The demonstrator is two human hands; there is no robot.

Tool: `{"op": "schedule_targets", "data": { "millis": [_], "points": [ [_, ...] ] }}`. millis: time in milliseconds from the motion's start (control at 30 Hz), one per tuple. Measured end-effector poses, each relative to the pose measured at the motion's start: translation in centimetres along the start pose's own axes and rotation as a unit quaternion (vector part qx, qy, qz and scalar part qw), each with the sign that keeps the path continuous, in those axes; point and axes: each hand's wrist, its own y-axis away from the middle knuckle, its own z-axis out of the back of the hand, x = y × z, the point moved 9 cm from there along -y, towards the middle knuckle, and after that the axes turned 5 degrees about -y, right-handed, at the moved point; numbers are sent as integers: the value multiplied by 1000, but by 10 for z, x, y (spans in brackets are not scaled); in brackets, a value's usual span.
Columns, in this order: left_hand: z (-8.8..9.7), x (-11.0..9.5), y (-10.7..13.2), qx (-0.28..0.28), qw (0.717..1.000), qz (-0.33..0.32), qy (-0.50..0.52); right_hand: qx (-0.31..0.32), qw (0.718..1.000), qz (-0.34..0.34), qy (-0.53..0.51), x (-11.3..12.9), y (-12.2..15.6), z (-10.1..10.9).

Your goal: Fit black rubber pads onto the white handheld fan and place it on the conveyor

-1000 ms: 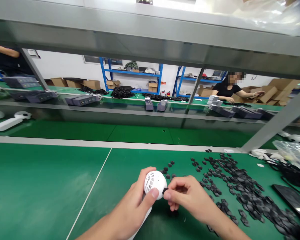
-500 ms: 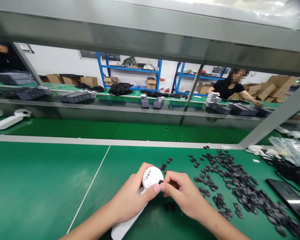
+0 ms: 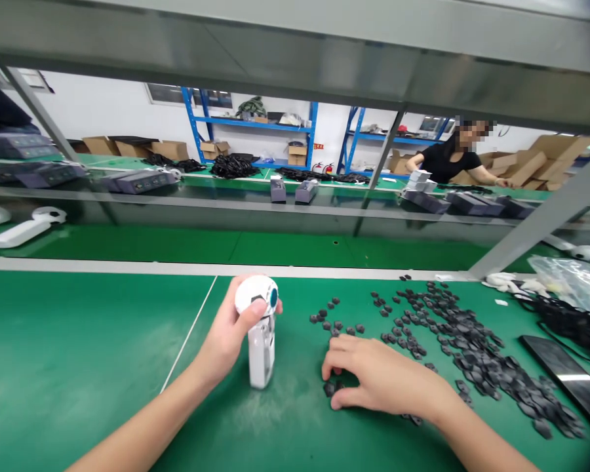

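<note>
My left hand (image 3: 229, 334) is shut around the head of a white handheld device (image 3: 261, 351), which stands upright with its handle on the green mat. The round head shows a small black patch and a blue ring on its right side. My right hand (image 3: 381, 378) rests on the mat, away from the device, with its fingers curved down over small black rubber pieces (image 3: 329, 389). A wide scatter of similar black pieces (image 3: 472, 347) spreads to its right.
A black tablet-like slab (image 3: 560, 380), black cords (image 3: 570, 328) and a clear plastic bag (image 3: 568, 282) lie at the right. A metal-framed shelf (image 3: 295, 49) spans overhead. A co-worker (image 3: 452, 160) works at a far bench among cartons and blue racks.
The device has turned and now stands upright on its handle, further left. My right hand has left its head and moved down to the black pieces on the mat.
</note>
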Motion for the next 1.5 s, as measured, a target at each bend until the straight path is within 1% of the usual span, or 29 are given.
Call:
{"op": "schedule_targets", "data": {
  "millis": [33, 100, 200, 233, 300, 400, 467, 567, 667, 767, 867, 1000, 1167, 1267, 1367, 1433, 1500],
  "points": [
    [3, -7, 0, -6, 999, -34, -14, -4, 1000, 0, 1, 0, -1, -1],
    [5, -18, 1, -1, 995, -81, -64, -15, 1000, 0, -1, 2, -4, -1],
    [10, -29, 3, -5, 978, -122, -170, -28, 1000, 10, 5, 7, -7, -1],
    [12, -30, 3, -4, 971, -121, -205, -32, 999, 12, 7, 9, -8, -1],
    [14, -28, 3, 11, 963, -90, -252, -45, 999, 2, -10, 9, -8, 1],
    [15, -20, 6, 33, 966, -30, -256, -71, 992, -37, -97, 1, -9, 2],
    [11, -19, 8, 23, 966, -25, -254, -98, 979, -59, -168, -4, -9, 5],
    [-4, -11, 11, 24, 957, -42, -287, -134, 952, -70, -267, -6, -10, 8],
    [-24, 1, 15, 55, 938, -63, -338, -162, 927, -68, -330, -4, -11, 9],
    [-39, 9, 20, 88, 919, -72, -377, -191, 925, -62, -323, 1, -11, 9],
    [-46, 15, 24, 110, 909, -50, -399, -205, 928, -54, -306, 6, -12, 9],
    [-50, 20, 24, 134, 899, -20, -417, -200, 930, -38, -305, 13, -13, 8],
    [-50, 18, 24, 139, 893, -31, -426, -184, 941, -29, -284, 16, -11, 9],
    [-51, 17, 26, 143, 891, -30, -431, -178, 941, -46, -285, 12, -11, 6],
    [-52, 17, 27, 143, 891, -29, -430, -181, 933, -87, -298, 3, -11, 1],
    [-53, 17, 28, 141, 892, -28, -428, -187, 931, -107, -294, -2, -12, -1],
    [-53, 19, 27, 139, 896, -27, -421, -202, 934, -113, -272, -5, -12, 0]
  ]
}}
